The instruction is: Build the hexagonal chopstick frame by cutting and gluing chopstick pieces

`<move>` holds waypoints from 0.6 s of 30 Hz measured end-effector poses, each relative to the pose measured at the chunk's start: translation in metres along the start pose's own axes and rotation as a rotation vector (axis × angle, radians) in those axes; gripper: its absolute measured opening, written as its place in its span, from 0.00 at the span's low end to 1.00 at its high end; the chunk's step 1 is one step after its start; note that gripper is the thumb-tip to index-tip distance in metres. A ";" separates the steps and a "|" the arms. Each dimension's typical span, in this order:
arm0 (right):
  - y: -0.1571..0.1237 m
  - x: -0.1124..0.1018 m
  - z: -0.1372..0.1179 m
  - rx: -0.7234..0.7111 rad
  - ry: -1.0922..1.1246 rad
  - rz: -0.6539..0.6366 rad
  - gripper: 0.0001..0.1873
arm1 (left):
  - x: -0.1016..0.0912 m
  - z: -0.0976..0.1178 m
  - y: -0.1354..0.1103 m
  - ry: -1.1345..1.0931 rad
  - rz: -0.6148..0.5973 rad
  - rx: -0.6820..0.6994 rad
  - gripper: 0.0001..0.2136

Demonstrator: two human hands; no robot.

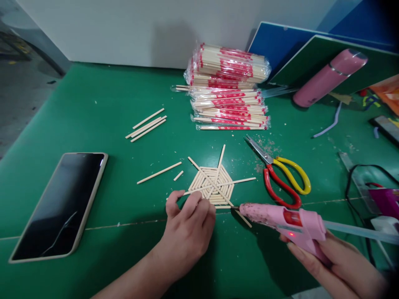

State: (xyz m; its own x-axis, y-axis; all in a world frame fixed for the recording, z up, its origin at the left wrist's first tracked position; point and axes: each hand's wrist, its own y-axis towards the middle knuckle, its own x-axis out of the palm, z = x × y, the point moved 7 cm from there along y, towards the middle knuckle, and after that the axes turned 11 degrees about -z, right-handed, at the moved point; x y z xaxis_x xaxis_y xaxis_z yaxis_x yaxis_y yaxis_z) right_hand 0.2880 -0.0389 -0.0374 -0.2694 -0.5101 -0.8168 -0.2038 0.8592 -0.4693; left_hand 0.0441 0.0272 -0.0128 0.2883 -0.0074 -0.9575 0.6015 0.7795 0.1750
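A web-shaped piece made of glued wooden sticks (pixel 215 182) lies on the green table (pixel 102 99). My left hand (pixel 187 228) rests at its lower left edge, fingers curled and pinching the end of one stick. My right hand (pixel 330 261) grips a pink hot glue gun (pixel 286 222), whose nozzle touches the piece's lower right edge. A clear glue stick pokes out of the gun's back.
A smartphone (pixel 60 203) lies at the left. Loose cut sticks (pixel 146 123) and a single stick (pixel 158 172) lie behind my hand. Wrapped chopstick packs (pixel 229 89) are stacked at the back. Red and yellow scissors (pixel 280 174) lie right of the piece. A pink flask (pixel 328 77) lies farther right.
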 end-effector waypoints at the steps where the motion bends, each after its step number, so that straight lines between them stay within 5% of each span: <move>1: 0.001 0.001 0.002 0.007 0.024 -0.006 0.13 | 0.000 0.000 0.000 0.003 0.000 0.002 0.12; 12: 0.004 -0.020 -0.031 0.052 0.281 -0.063 0.15 | -0.002 0.001 0.000 0.010 0.019 -0.001 0.13; 18: 0.002 -0.020 -0.025 0.073 0.398 -0.048 0.14 | -0.004 0.001 0.001 0.004 0.019 -0.013 0.14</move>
State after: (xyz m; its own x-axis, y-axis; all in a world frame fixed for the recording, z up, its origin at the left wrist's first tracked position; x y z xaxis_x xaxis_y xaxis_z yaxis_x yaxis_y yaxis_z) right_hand 0.2690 -0.0279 -0.0135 -0.6072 -0.5127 -0.6071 -0.1609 0.8275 -0.5379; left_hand 0.0439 0.0275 -0.0087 0.2965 0.0095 -0.9550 0.5863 0.7875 0.1899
